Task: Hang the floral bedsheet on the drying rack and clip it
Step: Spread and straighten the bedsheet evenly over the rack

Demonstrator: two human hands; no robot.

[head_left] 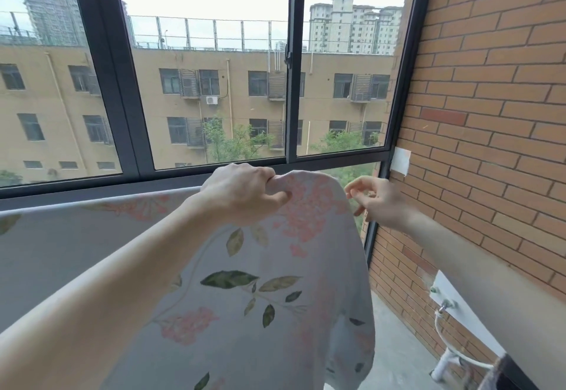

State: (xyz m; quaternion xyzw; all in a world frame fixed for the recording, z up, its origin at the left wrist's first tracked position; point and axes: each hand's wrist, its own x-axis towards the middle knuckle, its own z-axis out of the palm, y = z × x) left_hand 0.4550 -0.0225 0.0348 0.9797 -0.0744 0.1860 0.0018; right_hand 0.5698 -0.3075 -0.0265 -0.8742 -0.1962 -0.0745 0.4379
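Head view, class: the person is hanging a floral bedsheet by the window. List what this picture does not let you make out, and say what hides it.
- Drying rack: the floral bedsheet covers it in the head view; no bar shows at the right end.
- Clips: none visible; the right hand is blurred, so whether it holds anything is unclear.
- Sheet's lower edge: cut off by the bottom edge.
- Left hand: its fingertips are buried in the gripped fabric.

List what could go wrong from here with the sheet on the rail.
1. Only the left hand grips the floral bedsheet at its top fold; the right hand is off the cloth, and no clip is visible, so letting go may let it slide.
2. The sheet bunches at the right end instead of lying flat along the rail, so it may dry unevenly.
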